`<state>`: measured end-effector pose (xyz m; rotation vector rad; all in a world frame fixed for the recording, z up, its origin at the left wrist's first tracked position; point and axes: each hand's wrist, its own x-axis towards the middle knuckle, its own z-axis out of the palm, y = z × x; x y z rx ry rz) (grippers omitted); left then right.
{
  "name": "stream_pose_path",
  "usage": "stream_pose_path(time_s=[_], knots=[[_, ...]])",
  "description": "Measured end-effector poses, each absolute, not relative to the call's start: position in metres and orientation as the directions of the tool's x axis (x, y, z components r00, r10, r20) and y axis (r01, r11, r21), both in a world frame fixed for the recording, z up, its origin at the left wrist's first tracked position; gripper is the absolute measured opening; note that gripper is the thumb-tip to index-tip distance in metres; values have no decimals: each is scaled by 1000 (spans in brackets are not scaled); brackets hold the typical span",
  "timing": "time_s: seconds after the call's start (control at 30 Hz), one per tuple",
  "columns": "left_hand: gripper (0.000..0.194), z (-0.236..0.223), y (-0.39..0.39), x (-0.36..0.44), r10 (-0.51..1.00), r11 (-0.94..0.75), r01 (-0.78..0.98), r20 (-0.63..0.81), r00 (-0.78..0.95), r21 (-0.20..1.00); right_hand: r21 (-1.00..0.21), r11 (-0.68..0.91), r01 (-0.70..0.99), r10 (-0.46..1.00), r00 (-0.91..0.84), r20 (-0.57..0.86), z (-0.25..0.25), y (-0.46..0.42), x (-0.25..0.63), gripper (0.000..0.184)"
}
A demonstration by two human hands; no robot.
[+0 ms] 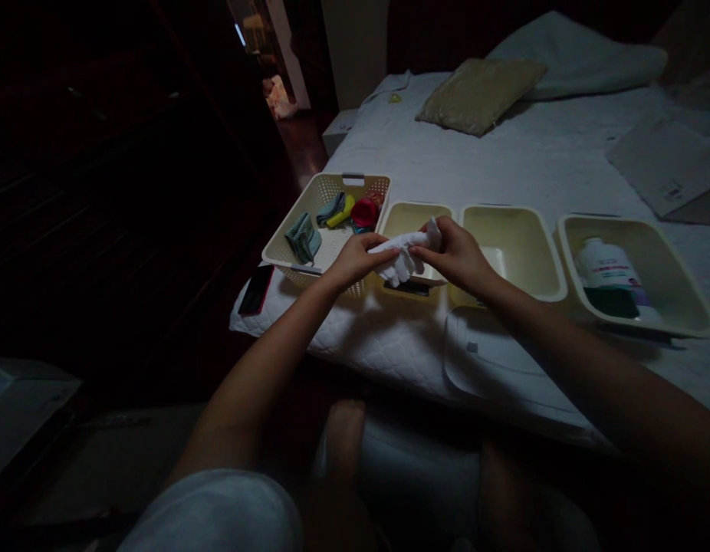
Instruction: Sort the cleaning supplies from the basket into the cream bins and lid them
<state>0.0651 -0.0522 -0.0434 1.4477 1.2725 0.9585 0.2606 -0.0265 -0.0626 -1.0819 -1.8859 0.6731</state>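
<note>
White cloth (404,257) is bunched between both hands, held just above a cream plastic tray (412,221) and directly over its near side. The left hand (358,261) is closed around one end of the fabric, and the right hand (455,257) pinches the other, upper end, so the hands stand close together with only the cloth between them and a fold drooping below. Just left of the left hand, and partly behind it, sits a perforated cream basket (326,201) holding a folded teal cloth (303,238), a grey-blue cloth (330,208), a yellow item (340,211) and a red item (365,212). Beside the right hand stands a second cream tray (513,245), and past it a third cream tray (636,276) holds a white bottle (608,264) with red print. Basket and trays form a row on a white quilted bed (378,337). A black phone (256,290) lies just left of the basket, and a white plastic lid (493,353) rests below the right forearm (562,345), near the bed's edge.
</note>
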Motion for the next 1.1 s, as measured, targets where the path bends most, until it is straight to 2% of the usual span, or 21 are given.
stream_pose_path(time_s=[0.13, 0.37, 0.5, 0.67, 0.73, 0.87, 1.0, 1.1], knots=[[31, -44, -52, 69, 999, -21, 221, 9, 54, 975, -678, 579, 452, 809, -217, 547, -62, -32, 255, 30], [29, -45, -53, 65, 995, 0, 110, -10, 97, 994, -664, 656, 359, 754, -271, 598, -57, -35, 256, 27], [28, -45, -54, 62, 997, -10, 111, 1, 80, 994, -754, 598, 274, 798, -295, 526, -56, -35, 258, 30], [31, -47, -54, 61, 998, -36, 164, 28, 53, 986, -918, 366, 154, 903, -297, 310, -51, -39, 255, 56], [31, -47, -54, 61, 998, -46, 187, 37, 51, 981, -927, 341, 153, 914, -283, 290, -51, -38, 253, 57], [31, -48, -54, 60, 997, -64, 226, 51, 61, 972, -907, 370, 199, 909, -276, 311, -57, -34, 253, 42], [31, -49, -53, 60, 995, -93, 243, 81, 61, 965, -913, 365, 184, 907, -290, 305, -64, -29, 257, 47], [32, -50, -52, 61, 995, -104, 290, 102, 19, 951, -881, 389, 270, 910, -262, 321, -66, -27, 258, 45]])
